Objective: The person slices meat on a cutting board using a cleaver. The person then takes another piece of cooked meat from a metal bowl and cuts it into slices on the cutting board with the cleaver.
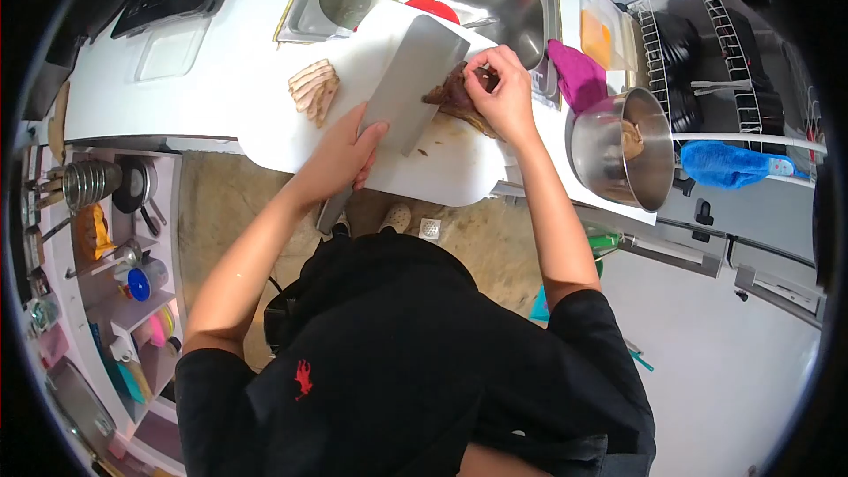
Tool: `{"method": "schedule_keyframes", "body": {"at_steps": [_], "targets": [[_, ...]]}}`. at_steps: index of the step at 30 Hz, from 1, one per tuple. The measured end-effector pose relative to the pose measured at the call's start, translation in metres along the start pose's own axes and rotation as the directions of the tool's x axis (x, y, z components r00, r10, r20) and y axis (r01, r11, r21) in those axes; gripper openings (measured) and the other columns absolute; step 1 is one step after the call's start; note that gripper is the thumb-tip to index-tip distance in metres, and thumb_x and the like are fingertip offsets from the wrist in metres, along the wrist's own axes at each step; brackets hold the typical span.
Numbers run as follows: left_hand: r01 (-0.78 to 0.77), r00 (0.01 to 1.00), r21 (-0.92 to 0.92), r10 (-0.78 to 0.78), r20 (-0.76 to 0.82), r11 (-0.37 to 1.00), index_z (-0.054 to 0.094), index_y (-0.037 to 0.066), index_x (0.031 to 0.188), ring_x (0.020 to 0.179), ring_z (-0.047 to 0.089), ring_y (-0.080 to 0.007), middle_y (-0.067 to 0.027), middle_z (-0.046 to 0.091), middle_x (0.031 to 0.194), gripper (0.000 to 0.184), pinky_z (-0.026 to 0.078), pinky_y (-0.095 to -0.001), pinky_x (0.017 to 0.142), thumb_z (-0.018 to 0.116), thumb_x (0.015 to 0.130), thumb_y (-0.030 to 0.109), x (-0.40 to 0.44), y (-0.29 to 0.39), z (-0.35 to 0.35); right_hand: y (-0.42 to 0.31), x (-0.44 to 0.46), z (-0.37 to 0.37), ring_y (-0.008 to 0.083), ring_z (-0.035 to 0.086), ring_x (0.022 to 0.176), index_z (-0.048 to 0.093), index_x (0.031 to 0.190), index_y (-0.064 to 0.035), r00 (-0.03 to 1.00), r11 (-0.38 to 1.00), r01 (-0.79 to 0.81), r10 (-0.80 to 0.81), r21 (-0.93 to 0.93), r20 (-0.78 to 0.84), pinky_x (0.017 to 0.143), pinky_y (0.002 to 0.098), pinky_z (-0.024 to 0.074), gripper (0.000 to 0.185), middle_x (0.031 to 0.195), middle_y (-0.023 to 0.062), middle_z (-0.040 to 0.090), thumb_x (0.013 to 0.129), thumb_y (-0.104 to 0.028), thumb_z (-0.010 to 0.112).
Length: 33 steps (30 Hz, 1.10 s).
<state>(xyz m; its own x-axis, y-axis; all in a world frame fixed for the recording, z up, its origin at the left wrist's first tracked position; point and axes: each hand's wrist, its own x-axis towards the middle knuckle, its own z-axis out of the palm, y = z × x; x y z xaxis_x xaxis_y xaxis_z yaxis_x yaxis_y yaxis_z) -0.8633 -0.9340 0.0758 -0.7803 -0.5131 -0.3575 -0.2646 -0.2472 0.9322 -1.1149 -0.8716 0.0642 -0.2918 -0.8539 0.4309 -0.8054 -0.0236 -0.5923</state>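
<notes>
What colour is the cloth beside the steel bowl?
The cloth is magenta; it shows in the head view, the only one here.

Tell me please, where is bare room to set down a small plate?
Bare: white counter between clear tray and sink, and the near left corner of the cutting board, below the sliced meat. Crowded: right of the sink, with purple cloth, steel bowl and orange-filled container, and mid-board, around cleaver and dark meat.
</notes>
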Motion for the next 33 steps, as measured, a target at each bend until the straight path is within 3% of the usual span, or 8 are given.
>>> {"method": "schedule_keyframes", "body": {"at_steps": [4,10,13,19,22,28,31,33], "targets": [[-0.004,0.999,0.072,0.006,-0.032,0.997,0.044,0.003,0.127,0.046,0.041,-0.0083,0.001,0.04,0.059,0.034,0.039,-0.0261,0.043,0.044,0.102,0.025,0.01,0.003,0.005,0.003,0.0,-0.002,0.0134,0.054,0.065,0.064,0.081,-0.0031,1.0,0.999,0.016,-0.016,0.052,0.003,0.06,0.0265,0.043,0.008,0.083,0.0056,0.059,0.075,0.0,0.068],[-0.093,0.994,0.081,0.098,-0.052,0.992,0.048,0.001,0.114,0.04,0.045,-0.013,-0.0033,0.046,0.053,0.026,0.04,-0.0297,0.041,0.048,0.099,0.022,0.04,0.009,0.005,-0.003,0.002,-0.004,0.0144,0.057,0.068,0.064,0.08,-0.0023,0.998,0.995,-0.065,0.063,0.071,0.018,0.063,0.0264,0.0456,0.007,0.081,0.0057,0.06,0.075,0.0,0.069],[-0.125,0.99,0.112,0.132,-0.053,0.986,0.049,-0.001,0.109,0.04,0.047,-0.0135,-0.0045,0.049,0.053,0.025,0.04,-0.0308,0.041,0.048,0.098,0.022,0.056,0.009,0.003,-0.004,0.003,-0.003,0.0235,0.061,0.074,0.064,0.077,-0.0047,0.997,0.994,-0.07,0.071,0.083,-0.004,0.066,0.0325,0.0498,0.007,0.077,0.0087,0.059,0.072,-0.002,0.068],[-0.216,0.976,0.248,0.219,0.016,0.944,0.049,-0.006,0.115,0.04,0.048,-0.0152,-0.0052,0.049,0.053,0.034,0.041,-0.0308,0.043,0.048,0.098,0.024,0.07,0.016,-0.005,0.002,0.002,0.001,0.0262,0.059,0.075,0.063,0.076,-0.0037,0.998,0.999,-0.045,0.046,0.02,-0.046,0.068,0.0348,0.0484,0.007,0.076,0.0095,0.059,0.071,-0.003,0.068],[-0.079,0.992,0.342,0.109,-0.069,0.936,0.046,-0.002,0.126,0.044,0.045,-0.0115,-0.002,0.045,0.057,0.039,0.04,-0.0284,0.045,0.049,0.099,0.027,0.057,0.02,-0.004,0.001,0.001,0.002,0.0253,0.058,0.073,0.063,0.076,-0.004,0.997,0.999,-0.034,0.036,0.03,-0.064,0.066,0.0345,0.0476,0.007,0.076,0.0097,0.059,0.071,-0.004,0.068],[-0.016,0.993,0.414,0.063,-0.101,0.91,0.043,-0.003,0.133,0.044,0.045,-0.0109,-0.0029,0.047,0.06,0.045,0.04,-0.028,0.044,0.049,0.1,0.026,0.009,0.018,-0.007,-0.001,-0.003,0.001,0.0224,0.059,0.066,0.064,0.077,-0.0029,0.993,0.998,-0.057,0.058,0.02,-0.104,0.062,0.0326,0.048,0.007,0.077,0.0096,0.058,0.072,-0.004,0.069],[-0.038,0.99,0.378,0.085,-0.108,0.925,0.047,-0.004,0.128,0.047,0.053,-0.0177,-0.0098,0.055,0.064,0.043,0.045,-0.0344,0.047,0.049,0.099,0.028,0.011,0.009,-0.003,-0.003,-0.003,0.0,0.02,0.061,0.065,0.065,0.077,-0.0024,0.992,0.997,-0.063,0.068,0.055,-0.102,0.062,0.0304,0.0495,0.007,0.078,0.0094,0.06,0.073,-0.004,0.07],[-0.157,0.965,0.463,0.234,-0.116,0.872,0.048,-0.005,0.124,0.047,0.054,-0.018,-0.0109,0.056,0.065,0.041,0.045,-0.0346,0.047,0.05,0.099,0.027,0.021,0.002,0.001,-0.003,-0.004,-0.002,0.0188,0.063,0.065,0.065,0.078,-0.0021,0.992,0.995,-0.079,0.085,0.062,-0.098,0.062,0.0292,0.0506,0.007,0.079,0.0093,0.061,0.073,-0.004,0.07]]}}
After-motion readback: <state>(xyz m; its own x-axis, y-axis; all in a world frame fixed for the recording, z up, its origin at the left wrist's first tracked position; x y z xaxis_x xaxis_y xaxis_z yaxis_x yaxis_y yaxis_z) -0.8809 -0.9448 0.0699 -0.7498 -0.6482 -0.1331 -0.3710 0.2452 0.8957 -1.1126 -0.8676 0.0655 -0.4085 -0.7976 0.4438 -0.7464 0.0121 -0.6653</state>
